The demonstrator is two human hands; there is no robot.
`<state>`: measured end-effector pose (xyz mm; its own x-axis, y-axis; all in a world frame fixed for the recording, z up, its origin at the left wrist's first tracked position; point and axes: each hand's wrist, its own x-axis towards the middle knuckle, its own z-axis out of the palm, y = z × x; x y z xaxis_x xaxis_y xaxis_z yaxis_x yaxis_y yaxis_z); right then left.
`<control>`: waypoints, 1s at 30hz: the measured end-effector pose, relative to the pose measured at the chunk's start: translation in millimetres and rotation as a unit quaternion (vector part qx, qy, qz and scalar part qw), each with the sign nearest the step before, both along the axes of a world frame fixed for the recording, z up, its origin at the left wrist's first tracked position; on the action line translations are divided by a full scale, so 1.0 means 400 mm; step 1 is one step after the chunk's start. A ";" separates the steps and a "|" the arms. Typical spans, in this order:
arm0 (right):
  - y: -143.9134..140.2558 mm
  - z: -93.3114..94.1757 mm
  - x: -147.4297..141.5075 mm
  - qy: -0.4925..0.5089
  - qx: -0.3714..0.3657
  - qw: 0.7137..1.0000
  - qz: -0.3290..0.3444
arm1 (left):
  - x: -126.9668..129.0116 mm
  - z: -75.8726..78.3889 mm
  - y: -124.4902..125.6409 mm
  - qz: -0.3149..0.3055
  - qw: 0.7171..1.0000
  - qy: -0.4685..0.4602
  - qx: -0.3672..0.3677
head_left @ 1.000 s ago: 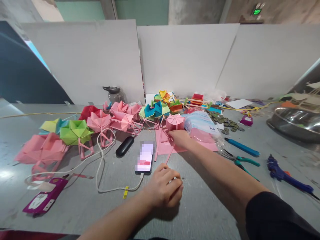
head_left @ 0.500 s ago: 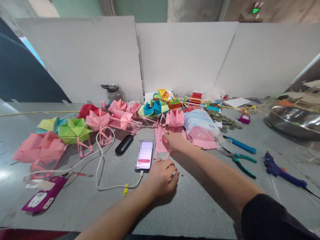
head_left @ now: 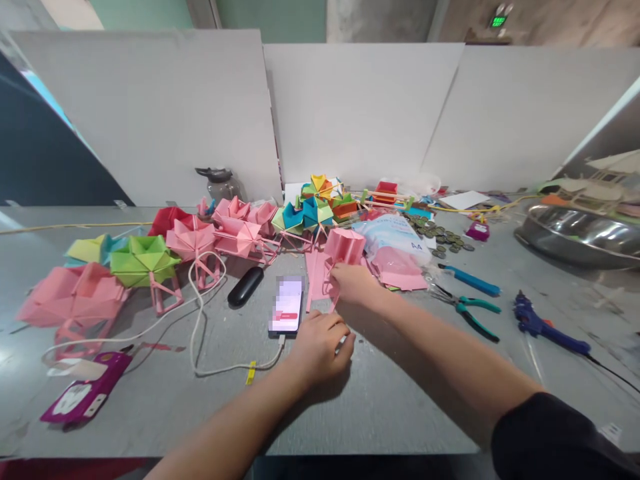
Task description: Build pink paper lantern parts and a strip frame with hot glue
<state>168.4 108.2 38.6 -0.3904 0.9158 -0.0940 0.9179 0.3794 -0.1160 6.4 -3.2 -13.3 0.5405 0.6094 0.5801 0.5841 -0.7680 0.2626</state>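
Note:
My right hand [head_left: 353, 283] reaches forward and grips a pink folded paper model [head_left: 344, 245] with a thin pink stick frame, over a pink sheet [head_left: 316, 283] lying on the grey table [head_left: 400, 407]. My left hand [head_left: 320, 347] rests on the table just in front of it. Its fingers are curled, and something small and whitish shows at the fingertips. A phone [head_left: 287, 305] with a white cable [head_left: 200, 333] lies just left of both hands.
Pink, green and multicoloured paper models [head_left: 145, 257] crowd the back left. A black case [head_left: 245, 286], a bag of pink paper [head_left: 395, 250], coins [head_left: 445, 240], a blue cutter [head_left: 470, 280], pliers [head_left: 467, 310], a glue gun [head_left: 543, 327] and a metal bowl [head_left: 580, 237] lie around. White boards [head_left: 360, 113] stand behind.
My right hand has drawn the pink model a little nearer and tipped it. My left hand has slid forward towards the phone and the pink sheet.

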 end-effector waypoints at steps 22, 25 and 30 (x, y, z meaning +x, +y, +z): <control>-0.373 -0.045 0.264 0.189 0.043 0.971 0.141 | 0.061 0.106 0.243 0.208 0.962 -0.097 -0.149; -0.411 -0.102 0.260 0.200 0.102 0.964 0.139 | 0.112 0.097 0.329 0.229 0.956 -0.064 -0.173; -0.439 -0.148 0.274 0.195 0.192 0.954 0.122 | 0.133 0.094 0.419 0.229 0.959 -0.083 -0.144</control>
